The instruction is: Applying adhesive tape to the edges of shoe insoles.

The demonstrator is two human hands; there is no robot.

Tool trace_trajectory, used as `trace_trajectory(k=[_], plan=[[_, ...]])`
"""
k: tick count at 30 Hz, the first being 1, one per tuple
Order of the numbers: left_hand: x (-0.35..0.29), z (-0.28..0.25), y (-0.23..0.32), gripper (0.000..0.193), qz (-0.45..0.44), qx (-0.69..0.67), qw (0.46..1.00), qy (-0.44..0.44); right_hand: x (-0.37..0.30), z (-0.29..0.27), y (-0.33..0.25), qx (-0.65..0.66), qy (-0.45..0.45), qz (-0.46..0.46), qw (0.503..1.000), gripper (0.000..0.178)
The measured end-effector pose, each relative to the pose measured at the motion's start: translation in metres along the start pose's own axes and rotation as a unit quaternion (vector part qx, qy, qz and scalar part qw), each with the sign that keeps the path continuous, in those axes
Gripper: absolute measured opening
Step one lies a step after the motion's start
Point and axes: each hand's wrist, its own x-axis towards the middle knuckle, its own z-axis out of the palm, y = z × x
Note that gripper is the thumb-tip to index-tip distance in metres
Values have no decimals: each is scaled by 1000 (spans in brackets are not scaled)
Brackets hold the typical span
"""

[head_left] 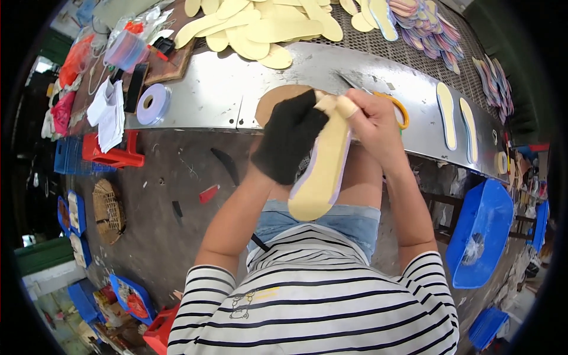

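- L hand (290, 136), black glove w/ bare fingertips, pinching top end of insole (319, 183).
- R hand (374, 121) pinching same end, fingers closed on it, just beside L hand.
- Insole: yellow w/ lilac edging, hanging btwn forearms over lap, in front of metal surface (204, 89).
- Blue bin (496, 219), R side: clear plastic wad (473, 248) inside.
- Blue tray (120, 286), lower L: red plastic (136, 306) + small bits.
- Clear tub (126, 52), upper L: contents unclear.
- Wicker basket (109, 210) on floor, tilted; contents can't tell.
- Shirt (307, 296): small line-drawn figure w/ yellow strokes; rest striped.
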Motion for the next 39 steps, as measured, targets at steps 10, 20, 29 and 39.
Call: trace_trajectory(k=[10,20,29,39], plan=[[11,12,3,21,36,12,993,114,-13,15,2,44,71,30,996,17],[23,4,-3,16,10,-70,978,196,-40,30,10,-76,29,20,996,22],[36,-4,-1,19,3,-46,975,216,-58,38,14,138,-14,120,983,22],[36,-11,-11,15,39,-39,981,187,-62,32,19,111,26,92,989,16]])
